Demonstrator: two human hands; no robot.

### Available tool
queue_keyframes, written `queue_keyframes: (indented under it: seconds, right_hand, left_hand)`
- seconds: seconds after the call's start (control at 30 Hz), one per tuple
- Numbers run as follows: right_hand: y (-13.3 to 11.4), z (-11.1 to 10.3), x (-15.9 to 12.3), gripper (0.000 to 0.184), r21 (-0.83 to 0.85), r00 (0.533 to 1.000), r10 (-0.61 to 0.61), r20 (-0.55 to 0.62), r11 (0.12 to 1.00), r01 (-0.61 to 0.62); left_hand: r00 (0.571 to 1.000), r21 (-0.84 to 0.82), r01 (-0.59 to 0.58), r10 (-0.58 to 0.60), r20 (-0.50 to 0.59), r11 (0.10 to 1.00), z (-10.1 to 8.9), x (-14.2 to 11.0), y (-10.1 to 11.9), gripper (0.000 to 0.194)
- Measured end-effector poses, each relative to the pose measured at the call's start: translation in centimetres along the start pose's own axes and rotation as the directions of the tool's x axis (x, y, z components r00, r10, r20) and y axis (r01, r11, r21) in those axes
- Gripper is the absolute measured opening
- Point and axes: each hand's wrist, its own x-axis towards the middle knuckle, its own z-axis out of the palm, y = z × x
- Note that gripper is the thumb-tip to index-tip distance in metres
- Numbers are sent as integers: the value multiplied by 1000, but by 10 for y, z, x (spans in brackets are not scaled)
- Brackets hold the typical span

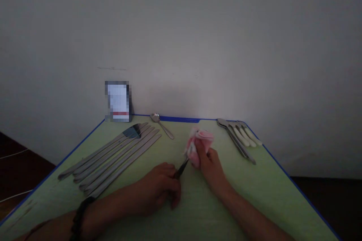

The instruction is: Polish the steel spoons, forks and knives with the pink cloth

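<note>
My left hand (162, 186), low in the middle, is closed around the handle of a metal utensil (182, 168). Its far end disappears into a folded pink and white cloth (199, 147), so its kind is hidden. My right hand (210, 165) grips that cloth around the end, thumb on top. A spoon (162, 124) lies by itself beyond my hands, near the table's back edge.
Several long, flat metal utensils resembling table knives (118, 154) lie side by side on the left. At the right are stacked metal spoons (234, 139) and several white-handled utensils (246, 135). A blurred-out upright screen (118, 101) stands at the back left, before the wall (181, 45). Blue edging borders the green table (198, 211).
</note>
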Motion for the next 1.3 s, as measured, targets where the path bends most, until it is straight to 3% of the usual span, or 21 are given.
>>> queue_keyframes:
  seconds: [0.07,0.17,0.33,0.4,0.47,0.53,0.63,0.77,0.87,0.97,1.07,1.2,1.3]
  right_hand:
    - [8,18,-8,49,98,998,45,46,994,-50]
    - [11,24,-9,50,185,994,73,85,979,-88]
    - [9,-3,13,48,305,985,153,-83,945,-121]
    - [5,-16,22,48,302,987,136,-89,948,-103]
    - [-1,-29,28,46,201,997,83,-1,976,-81]
    - [-9,-40,32,43,50,987,38,159,998,-46]
    - [-22,-58,33,38,-124,922,40,384,992,9]
    - [-40,-81,27,25,-390,833,82,548,905,167]
    - [-52,-85,16,13,-619,837,73,543,707,341]
    - [-61,-74,5,7,-707,829,53,556,555,438]
    - [-64,-61,2,6,-715,824,31,566,517,472]
    - [-62,-56,7,37,-718,877,-184,444,513,471]
    - [-62,-60,11,29,-684,828,-295,476,468,560]
  left_hand:
    - [1000,1,-4,4,-3,1000,2,1,0,23]
    - [1000,7,4,-4,20,1000,0,1,2,20]
    - [995,53,-13,8,99,999,-10,-1,10,20]
    - [993,74,-21,12,116,997,-12,-2,13,20]
    - [994,86,6,-15,107,996,-10,-3,13,18]
    - [996,80,52,-57,67,995,-6,-4,12,17]
    - [991,31,127,-126,-39,991,0,-4,9,20]
    - [948,-79,242,-253,-193,967,3,-2,6,28]
    - [952,5,248,-242,-186,969,5,0,3,34]
    - [972,183,225,-208,-108,957,6,1,0,31]
    - [963,206,266,-254,-85,942,5,0,-1,38]
    - [943,33,301,-293,-157,953,1,1,1,35]
    - [924,-24,332,-331,-193,943,0,2,1,35]
